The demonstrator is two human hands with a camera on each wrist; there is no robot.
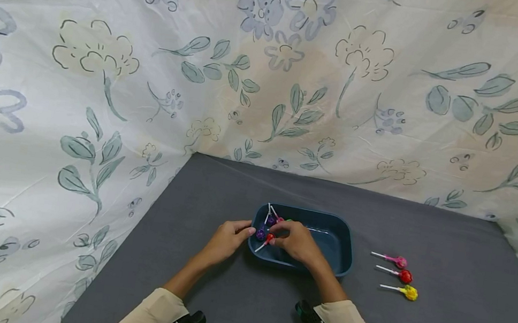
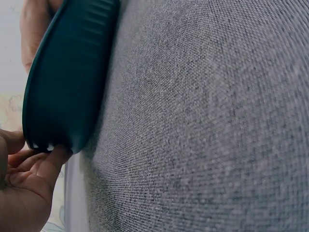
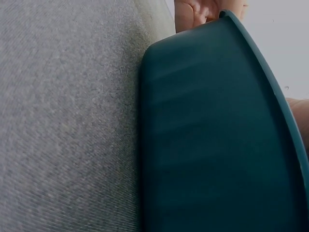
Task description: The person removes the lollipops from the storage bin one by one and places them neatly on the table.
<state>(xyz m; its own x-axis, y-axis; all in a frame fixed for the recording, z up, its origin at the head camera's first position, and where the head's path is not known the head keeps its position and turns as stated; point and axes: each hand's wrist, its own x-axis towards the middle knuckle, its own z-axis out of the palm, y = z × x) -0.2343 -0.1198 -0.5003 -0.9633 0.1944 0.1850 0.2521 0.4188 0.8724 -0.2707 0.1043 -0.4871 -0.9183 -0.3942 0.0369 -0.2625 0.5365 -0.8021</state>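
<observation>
The red lollipop (image 1: 270, 238) is pinched by the fingers of the right hand (image 1: 296, 242) at the left end of the blue tray (image 1: 331, 243), near the centre of the frame, its white stick pointed toward the lower left. The tray's left edge is gripped between the thumb and fingers of the left hand (image 1: 225, 240); in the left wrist view these fingers are seen against the tray's end wall, at lower left. Two purple lollipops (image 1: 261, 234) and a pink lollipop (image 1: 280, 219) are contained in the tray's left end, and a bit of green is partly hidden by the right hand. To the right of the tray, a column is formed on the grey table (image 1: 236, 185) by a second pink lollipop (image 1: 401, 262), a second red lollipop (image 1: 405, 276) and a yellow lollipop (image 1: 410, 293), all with sticks pointed left. The upper frame is filled by flower-patterned cloth (image 1: 170, 134).
</observation>
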